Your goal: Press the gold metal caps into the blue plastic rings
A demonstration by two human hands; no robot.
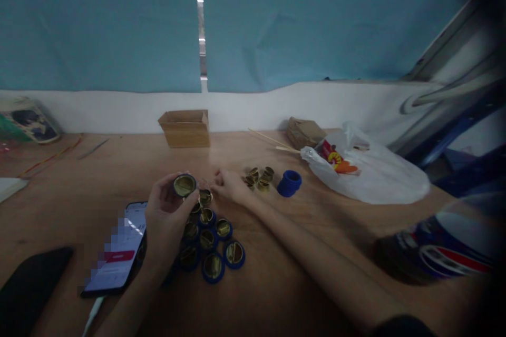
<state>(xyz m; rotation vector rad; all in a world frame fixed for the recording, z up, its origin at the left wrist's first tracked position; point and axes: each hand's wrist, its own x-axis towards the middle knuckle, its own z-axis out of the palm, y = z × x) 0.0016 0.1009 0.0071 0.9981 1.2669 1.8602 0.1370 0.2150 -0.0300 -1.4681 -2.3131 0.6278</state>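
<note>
My left hand (168, 205) grips a round brass-coloured disc (184, 185) with a dark rim, held up between thumb and fingers. A bar seems to cross its face. Below and right of that hand lie several similar brass discs set in blue rings (213, 267). My right hand (230, 185) is closed with its fingertips together, low over the table beside a small clear-looking heap (204, 185); what the fingers hold, if anything, cannot be made out. Right of it lie several loose brass pieces (263, 184) and a stack of blue rings (290, 183).
A lit phone (118, 253) on a white cable lies left of my left arm, with a black flat object (35, 284) beside it. Behind stand an open cardboard box (187, 131) and a brown packet (304, 132). A white plastic bag (379, 174) and a Pepsi bottle (438, 247) are right.
</note>
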